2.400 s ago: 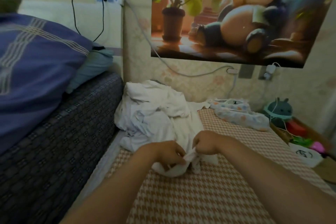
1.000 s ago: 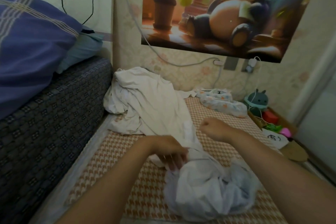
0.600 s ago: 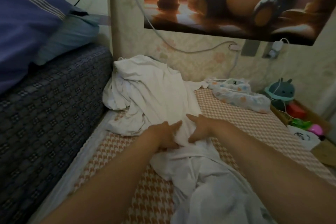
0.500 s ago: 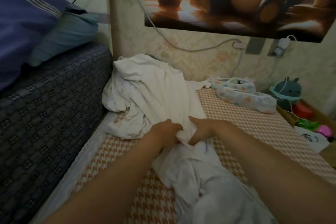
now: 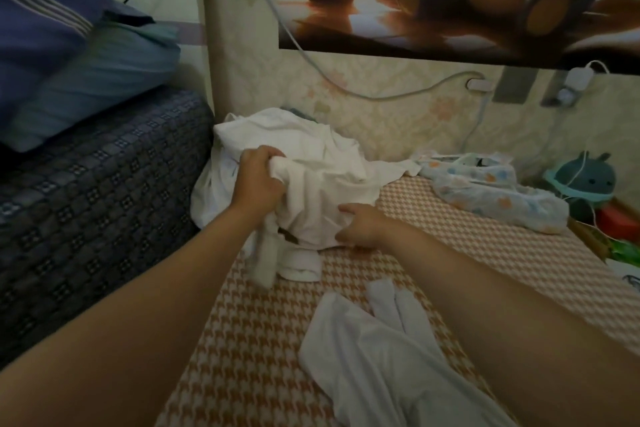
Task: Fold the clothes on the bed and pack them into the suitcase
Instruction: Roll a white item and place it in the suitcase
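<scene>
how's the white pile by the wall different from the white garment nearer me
The white pile is bunched into a heap; the near white garment lies spread flatter on the checked mat. The left hand grips the pile and the right hand touches it; neither hand holds the near garment. Both are white cloth, unfolded.
</scene>
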Tool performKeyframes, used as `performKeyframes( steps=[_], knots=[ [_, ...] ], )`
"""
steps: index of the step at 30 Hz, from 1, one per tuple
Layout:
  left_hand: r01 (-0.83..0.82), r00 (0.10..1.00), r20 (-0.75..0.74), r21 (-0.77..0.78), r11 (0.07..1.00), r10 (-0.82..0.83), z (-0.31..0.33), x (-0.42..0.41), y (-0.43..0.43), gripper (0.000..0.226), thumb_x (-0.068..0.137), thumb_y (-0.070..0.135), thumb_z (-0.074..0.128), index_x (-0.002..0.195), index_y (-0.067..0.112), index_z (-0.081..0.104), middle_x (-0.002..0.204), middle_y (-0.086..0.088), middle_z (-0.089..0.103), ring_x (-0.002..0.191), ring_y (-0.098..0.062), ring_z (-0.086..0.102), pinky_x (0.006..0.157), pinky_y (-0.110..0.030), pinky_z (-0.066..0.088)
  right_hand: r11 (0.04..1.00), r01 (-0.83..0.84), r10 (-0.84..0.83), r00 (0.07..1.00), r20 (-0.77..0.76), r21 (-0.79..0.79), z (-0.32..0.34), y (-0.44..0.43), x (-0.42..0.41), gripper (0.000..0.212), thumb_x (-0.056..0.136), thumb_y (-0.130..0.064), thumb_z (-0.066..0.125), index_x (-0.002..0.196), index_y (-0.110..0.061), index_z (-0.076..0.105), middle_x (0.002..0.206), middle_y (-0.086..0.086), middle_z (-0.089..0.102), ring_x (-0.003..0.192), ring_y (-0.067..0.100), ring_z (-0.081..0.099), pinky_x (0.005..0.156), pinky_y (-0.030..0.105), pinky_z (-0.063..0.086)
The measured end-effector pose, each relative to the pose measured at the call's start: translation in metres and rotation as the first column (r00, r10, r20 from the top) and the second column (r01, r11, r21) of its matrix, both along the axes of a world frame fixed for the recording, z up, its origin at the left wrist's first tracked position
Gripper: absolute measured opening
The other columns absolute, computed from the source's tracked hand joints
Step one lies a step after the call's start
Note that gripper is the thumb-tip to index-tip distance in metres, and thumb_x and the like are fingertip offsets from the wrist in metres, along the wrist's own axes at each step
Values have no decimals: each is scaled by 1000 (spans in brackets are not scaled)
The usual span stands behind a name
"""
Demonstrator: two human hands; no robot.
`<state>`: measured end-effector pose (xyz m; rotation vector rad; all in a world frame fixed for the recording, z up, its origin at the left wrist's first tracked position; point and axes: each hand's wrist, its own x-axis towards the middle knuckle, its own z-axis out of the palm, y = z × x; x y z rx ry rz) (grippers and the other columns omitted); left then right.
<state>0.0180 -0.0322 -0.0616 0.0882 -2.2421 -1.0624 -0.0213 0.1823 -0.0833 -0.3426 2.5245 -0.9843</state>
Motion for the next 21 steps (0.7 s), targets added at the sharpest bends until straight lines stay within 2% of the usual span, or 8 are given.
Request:
performKeyframes(
  steps=[2, 4, 7, 10, 14, 16, 18, 21],
  knots=[
    [33, 998, -58, -66, 997, -37, 9, -5, -13, 34, 75, -6, 51, 104, 13, 52, 118, -16, 48, 101, -18, 48, 95, -35, 44, 995, 52, -63, 988, -140, -80, -2, -20, -18, 31, 91, -19, 68, 121, -10, 68, 119, 10, 65, 99, 28, 67, 84, 39, 58],
    [36, 999, -7, -152, 988, -38, 20, -10, -24, 38, 82, 5, 53, 120, 6, 49, 133, -16, 39, 116, -23, 43, 106, -41, 35, 981, 73, -127, 941, -315, -179, 7, -39, -27, 22, 94, -24, 64, 107, -9, 75, 108, 8, 71, 95, 22, 65, 87, 34, 54],
    [80, 842, 507, -452, 888, 182, 24, -11, -39, 67, 97, 45, 45, 153, 17, 20, 162, -3, 7, 147, -28, 12, 120, -43, 13, 969, -61, -41, 917, -398, -240, 20, -60, -34, 29, 98, -29, 58, 120, -16, 71, 125, 4, 67, 114, 21, 60, 92, 25, 44],
    [227, 634, 758, -375, 899, 156, 0, -2, -50, 87, 92, 56, 51, 156, 21, 4, 163, -4, -6, 149, -29, 5, 119, -43, 16, 966, -257, 253, 938, -237, 13, 11, -69, -23, 58, 96, -40, 59, 148, -21, 42, 155, 1, 38, 140, 23, 38, 107, 31, 34],
    [17, 739, 586, -512, 859, 334, -9, 18, -29, 75, 95, 57, 41, 155, 24, 11, 163, -4, 3, 147, -35, 8, 117, -50, 18, 949, -315, 298, 883, -363, 13, -4, -45, 0, 61, 98, -32, 58, 153, -24, 33, 161, -3, 23, 148, 17, 21, 114, 26, 21],
    [-70, 832, 468, -444, 893, 298, -6, 35, -3, 66, 95, 49, 45, 152, 23, 24, 160, -7, 18, 145, -34, 19, 114, -47, 24, 952, -304, 295, 891, -345, 31, -7, -25, 18, 62, 96, -34, 59, 152, -29, 34, 163, -6, 18, 149, 15, 17, 116, 28, 22],
    [8, 921, 369, -338, 941, 124, -5, 52, 26, 56, 95, 41, 50, 146, 20, 38, 150, -7, 37, 137, -34, 35, 109, -43, 35, 961, -269, 273, 903, -332, 58, -4, -1, 40, 60, 95, -38, 61, 150, -29, 40, 160, -5, 28, 146, 15, 27, 113, 30, 29],
    [279, 883, 446, -250, 927, -145, -9, 82, 72, 52, 96, 29, 53, 146, 21, 41, 149, -4, 41, 137, -25, 38, 111, -36, 34, 971, -240, 231, 916, -327, 14, 11, 38, 80, 45, 95, -34, 61, 139, -27, 54, 134, -14, 53, 125, 9, 50, 98, 23, 38]
  ],
)
